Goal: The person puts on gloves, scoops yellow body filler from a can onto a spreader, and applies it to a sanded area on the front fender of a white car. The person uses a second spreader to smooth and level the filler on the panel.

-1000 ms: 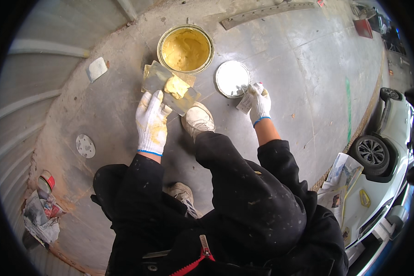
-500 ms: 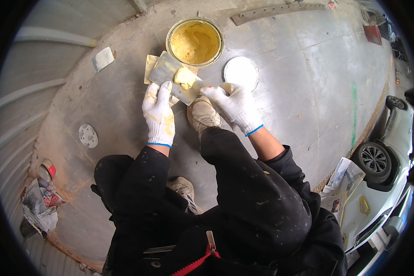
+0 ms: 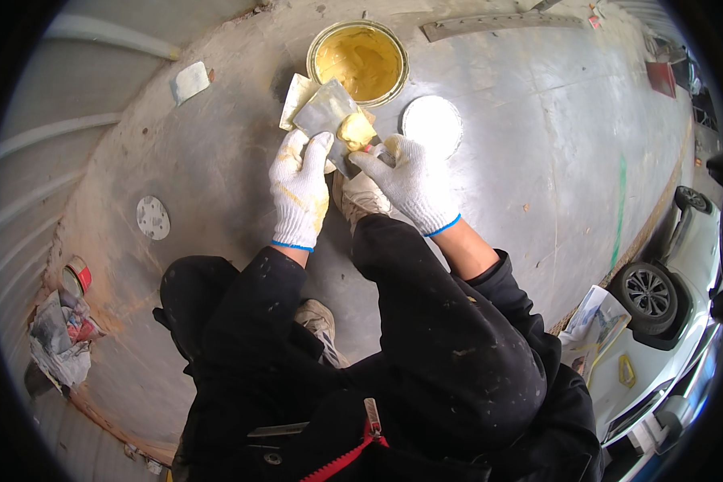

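My left hand [image 3: 299, 189], in a white knit glove stained yellow, is closed on the lower left edge of a flat grey metal putty spreader [image 3: 323, 108], its thumb on top. A mound of yellow putty [image 3: 356, 131] sits on the spreader's right side. Behind the spreader shows a pale, putty-smeared flat piece [image 3: 296, 98]; whether the hand holds it too is hidden. Gloved in white as well, my right hand [image 3: 414, 185] is closed at the spreader's lower right, by the putty. A bit of red shows at its fingertips, but what it grips is hidden.
An open can of yellow putty [image 3: 361, 60] stands just beyond the spreader, with a round white lid [image 3: 432, 127] to its right. A perforated sanding disc [image 3: 153, 218] lies left on the grey floor. A white car [image 3: 659, 361] stands at the right, crumpled paper [image 3: 60, 345] at the left.
The spreader has turned and moved slightly up and right, closer to the can. The putty on it looks rounder. My right fingers are now nearer the mound. The whole view has shifted a little.
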Available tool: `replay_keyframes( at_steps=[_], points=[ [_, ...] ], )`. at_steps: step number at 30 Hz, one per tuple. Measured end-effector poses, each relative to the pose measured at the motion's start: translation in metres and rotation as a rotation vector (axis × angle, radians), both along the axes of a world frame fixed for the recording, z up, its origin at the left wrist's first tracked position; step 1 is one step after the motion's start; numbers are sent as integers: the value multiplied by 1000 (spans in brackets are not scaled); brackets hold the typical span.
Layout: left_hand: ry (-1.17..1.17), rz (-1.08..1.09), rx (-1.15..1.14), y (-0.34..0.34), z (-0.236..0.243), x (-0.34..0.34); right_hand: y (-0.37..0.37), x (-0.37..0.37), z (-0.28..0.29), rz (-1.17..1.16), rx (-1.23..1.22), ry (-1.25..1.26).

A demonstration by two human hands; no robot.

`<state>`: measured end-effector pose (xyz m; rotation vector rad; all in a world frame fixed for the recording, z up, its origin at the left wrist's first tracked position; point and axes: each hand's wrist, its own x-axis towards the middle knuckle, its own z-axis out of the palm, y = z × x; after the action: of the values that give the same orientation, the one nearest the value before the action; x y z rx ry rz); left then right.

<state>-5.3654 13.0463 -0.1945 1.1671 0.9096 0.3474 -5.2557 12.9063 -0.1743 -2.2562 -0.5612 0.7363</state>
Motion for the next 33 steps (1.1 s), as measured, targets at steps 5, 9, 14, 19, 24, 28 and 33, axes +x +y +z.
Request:
replay_keyframes(
  at_steps=[5,9,14,19,24,28,33],
  points=[
    [-9,21,5,2,0,-3,3,-3,-5,34,33,-27],
    [30,31,-23,1,4,-1,0,-5,-11,49,31,-4],
    [2,40,-6,0,5,2,-6,-4,-17,40,87,-19],
    [-6,38,-19,-2,4,4,-1,-4,-16,48,10,-35],
    [-26,76,-63,-4,2,4,-1,2,-6,35,-59,62],
    [15,40,-9,-3,2,0,3,5,0,80,-187,216],
    [103,-24,190,-1,7,-5,-7,11,6,-95,50,838]
  ],
)
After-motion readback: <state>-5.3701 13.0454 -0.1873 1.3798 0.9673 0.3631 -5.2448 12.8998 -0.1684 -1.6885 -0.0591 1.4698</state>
